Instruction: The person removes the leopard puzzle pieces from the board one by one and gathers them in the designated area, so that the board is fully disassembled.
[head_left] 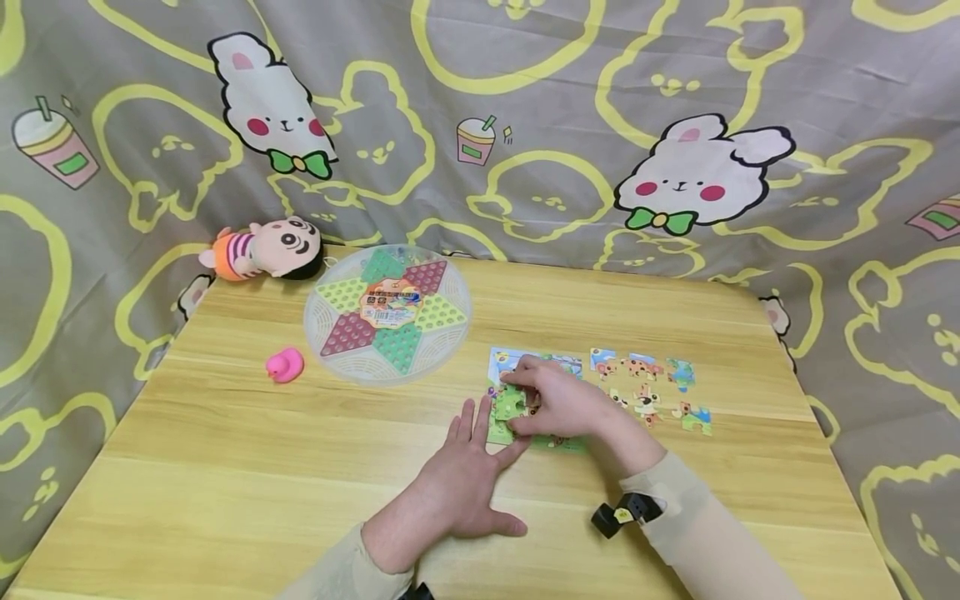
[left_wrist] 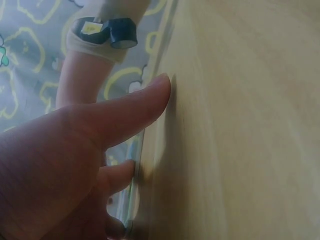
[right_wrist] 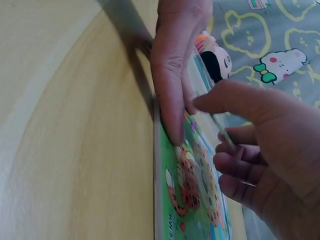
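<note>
A jigsaw puzzle board (head_left: 562,444) with a printed animal picture lies flat on the table. My right hand (head_left: 564,400) pinches a green puzzle piece (head_left: 510,403) between thumb and fingers over the board's left part. In the right wrist view the piece (right_wrist: 223,131) shows nearly edge-on, tilted above the board (right_wrist: 172,210). My left hand (head_left: 467,492) is spread with straight fingers at the board's lower left, fingertips touching its edge. Its thumb (left_wrist: 135,107) sticks out over the wood. Part of the board is hidden under the right hand.
Several loose puzzle pieces (head_left: 681,375) lie right of the board. A round Chinese checkers board (head_left: 442,354), a pink toy duck (head_left: 285,365) and a doll (head_left: 266,248) are to the left. A patterned curtain (head_left: 540,208) hangs behind the wooden table (head_left: 247,467).
</note>
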